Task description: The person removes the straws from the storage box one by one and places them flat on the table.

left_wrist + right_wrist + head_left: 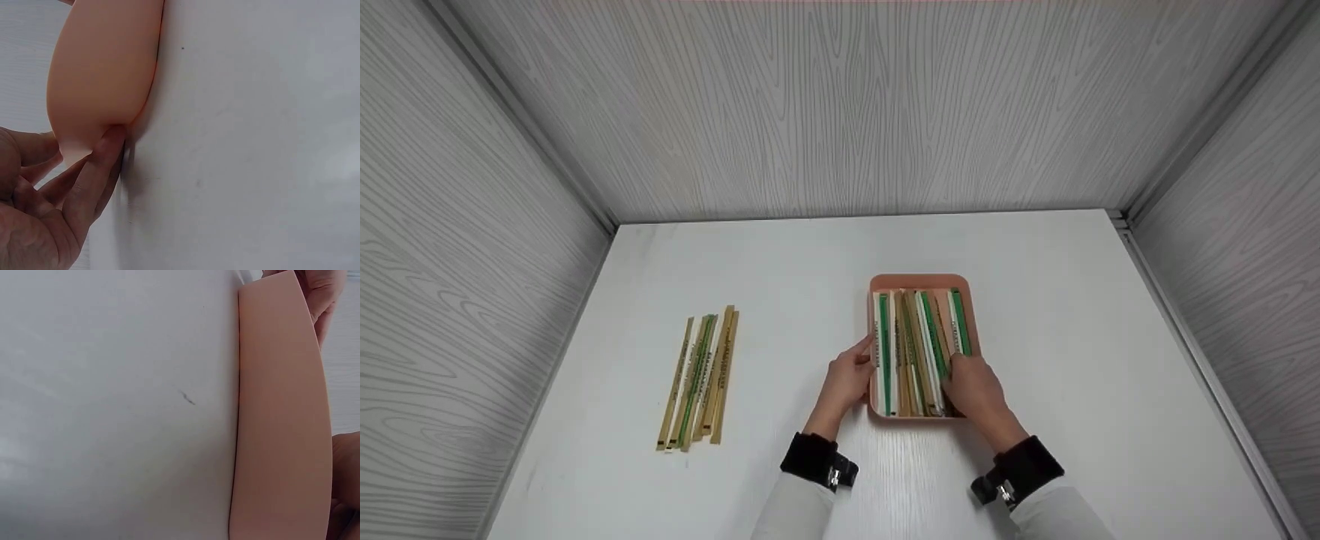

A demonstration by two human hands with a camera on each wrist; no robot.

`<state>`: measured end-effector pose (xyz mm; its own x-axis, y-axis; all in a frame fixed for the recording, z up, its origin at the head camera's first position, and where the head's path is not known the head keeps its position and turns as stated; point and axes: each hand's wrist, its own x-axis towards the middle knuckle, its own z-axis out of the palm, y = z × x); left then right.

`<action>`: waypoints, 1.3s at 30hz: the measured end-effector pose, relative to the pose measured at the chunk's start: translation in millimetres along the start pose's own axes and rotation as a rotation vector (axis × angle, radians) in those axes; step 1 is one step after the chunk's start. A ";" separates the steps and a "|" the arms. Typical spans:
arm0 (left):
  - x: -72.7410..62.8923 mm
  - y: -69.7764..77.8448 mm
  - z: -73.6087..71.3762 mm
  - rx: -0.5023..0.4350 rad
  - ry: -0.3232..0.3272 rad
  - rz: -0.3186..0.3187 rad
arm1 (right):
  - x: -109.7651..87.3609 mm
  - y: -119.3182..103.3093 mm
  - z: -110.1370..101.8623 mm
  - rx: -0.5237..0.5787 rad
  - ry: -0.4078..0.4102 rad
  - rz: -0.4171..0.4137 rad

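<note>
A shallow salmon-pink tray (919, 280) is filled with long, thin paper-wrapped sticks (911, 345), some green and white, some brown, lying lengthwise side by side. My left hand (844, 382) grips the tray's left side; in the left wrist view its fingers (95, 174) press the outer wall low down, with the thumb up by the rim. Reaching over the tray's near right part, my right hand (975, 386) has its fingers bent down among the sticks. Its fingertips are hidden, and I cannot tell whether they hold a stick. The right wrist view mostly shows the tray's outer wall (281, 410).
Left of the tray, a loose group of similar wrapped sticks (701, 382) lies on the white tabletop (802, 300). Grey wood-grain panels (840, 112) stand at the back and on both sides.
</note>
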<state>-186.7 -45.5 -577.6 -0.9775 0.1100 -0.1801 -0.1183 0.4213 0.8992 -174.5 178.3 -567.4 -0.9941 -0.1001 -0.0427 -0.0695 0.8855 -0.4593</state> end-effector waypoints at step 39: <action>3.9 -0.4 0.8 -0.023 -0.014 -0.060 | -5.2 24.5 -39.5 0.255 0.196 0.092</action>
<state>-190.3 -44.5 -579.0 -0.9660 0.0982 -0.2393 -0.1805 0.4068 0.8955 -174.4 218.4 -543.4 -0.9941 0.0857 0.0660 0.0195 0.7421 -0.6700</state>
